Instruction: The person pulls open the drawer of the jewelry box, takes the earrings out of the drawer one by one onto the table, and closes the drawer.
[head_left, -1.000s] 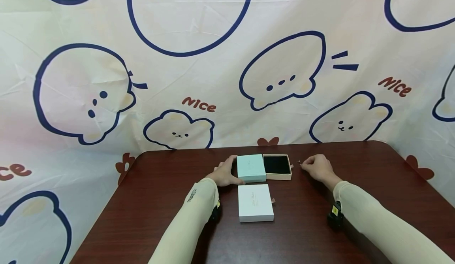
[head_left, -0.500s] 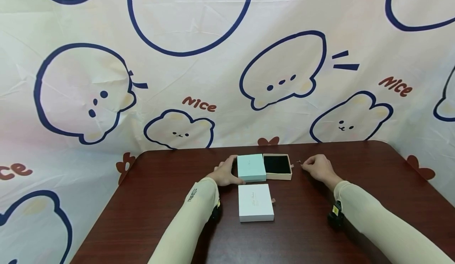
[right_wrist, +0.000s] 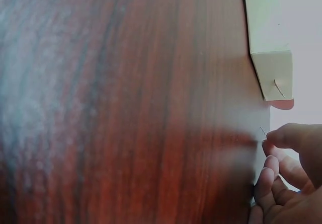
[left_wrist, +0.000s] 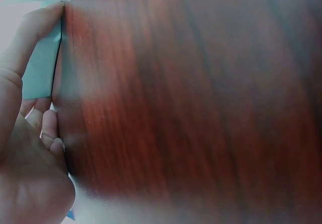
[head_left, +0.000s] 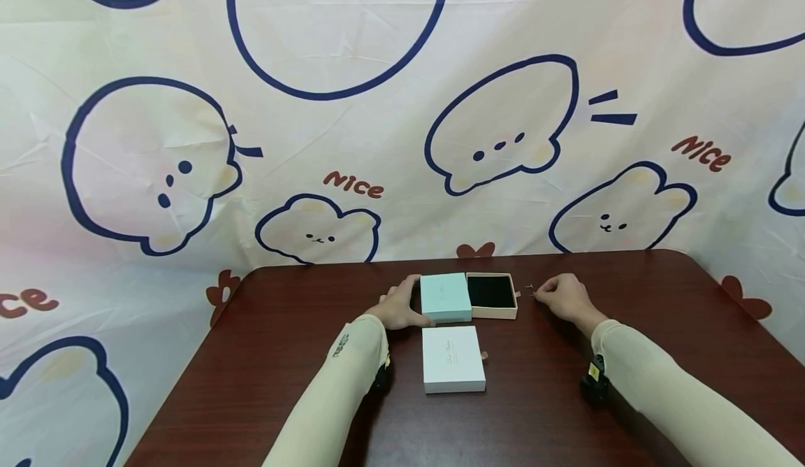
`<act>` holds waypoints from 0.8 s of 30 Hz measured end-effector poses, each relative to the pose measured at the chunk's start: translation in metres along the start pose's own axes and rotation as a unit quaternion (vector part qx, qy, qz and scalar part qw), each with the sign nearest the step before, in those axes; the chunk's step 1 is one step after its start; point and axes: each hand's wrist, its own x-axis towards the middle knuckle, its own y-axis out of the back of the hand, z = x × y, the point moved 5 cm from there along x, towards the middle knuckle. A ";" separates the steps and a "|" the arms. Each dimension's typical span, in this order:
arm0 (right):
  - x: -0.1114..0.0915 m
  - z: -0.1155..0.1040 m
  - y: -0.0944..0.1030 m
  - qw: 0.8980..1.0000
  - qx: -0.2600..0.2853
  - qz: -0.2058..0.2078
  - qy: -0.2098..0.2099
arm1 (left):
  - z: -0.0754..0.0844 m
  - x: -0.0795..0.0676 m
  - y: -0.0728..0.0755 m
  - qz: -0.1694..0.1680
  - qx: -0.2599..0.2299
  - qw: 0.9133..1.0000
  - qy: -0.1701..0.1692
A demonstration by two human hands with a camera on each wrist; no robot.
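Note:
My left hand (head_left: 396, 307) holds the mint-green box sleeve (head_left: 445, 298) by its left side, thumb at the near corner and fingers behind. In the left wrist view the thumb lies along the mint sleeve (left_wrist: 44, 65). A cream drawer (head_left: 493, 313) with a black lining is slid out to the right of the sleeve. Just right of that, my right hand (head_left: 564, 296) pinches a tiny thin wire-like piece (head_left: 530, 287) between thumb and index finger. The right wrist view shows the piece's tip (right_wrist: 262, 132) sticking out from the fingertips; its exact kind is too small to tell.
A white box (head_left: 453, 358) with faint lettering and a small pull tab (head_left: 484, 356) on its right lies in front of the mint one. All stand on a dark reddish-brown table (head_left: 283, 369). A patterned cloth (head_left: 402, 138) hangs behind the table's far edge.

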 end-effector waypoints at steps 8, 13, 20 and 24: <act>0.002 0.004 -0.004 1.000 0.001 -0.007 0.003 | 0.001 -0.002 -0.001 -0.001 -0.001 1.000 0.003; 0.002 0.003 -0.003 1.000 0.003 -0.009 0.005 | 0.001 0.000 0.000 0.003 0.001 1.000 0.000; 0.000 0.002 -0.002 1.000 0.008 -0.010 0.005 | 0.002 -0.002 0.000 0.003 0.002 1.000 -0.002; 0.000 0.002 -0.002 1.000 0.007 -0.007 0.008 | 0.003 -0.003 0.000 0.004 0.002 1.000 -0.002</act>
